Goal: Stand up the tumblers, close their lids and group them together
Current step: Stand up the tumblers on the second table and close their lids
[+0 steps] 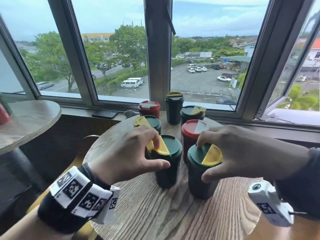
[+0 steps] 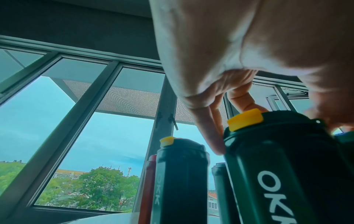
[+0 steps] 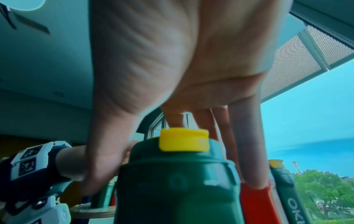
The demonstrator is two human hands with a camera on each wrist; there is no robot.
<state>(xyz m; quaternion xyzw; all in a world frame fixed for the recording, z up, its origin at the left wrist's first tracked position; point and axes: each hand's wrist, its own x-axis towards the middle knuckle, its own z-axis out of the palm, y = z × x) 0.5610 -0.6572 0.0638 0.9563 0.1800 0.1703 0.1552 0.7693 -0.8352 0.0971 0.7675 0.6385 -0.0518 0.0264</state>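
Green tumblers stand mid-frame on the wooden table [image 1: 147, 205]: left hand [image 1: 128, 153] grasps one [image 1: 167, 168], right hand [image 1: 242, 149] grasps another [image 1: 200, 177]. Five more tumblers crowd behind; a phone [image 1: 104, 114] lies on the sill.

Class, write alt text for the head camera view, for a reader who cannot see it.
Two hands grip the tops of two upright green tumblers on a round wooden table: the left hand on the left tumbler, the right hand on the right tumbler. Five more tumblers, green and red, stand behind them before a window.
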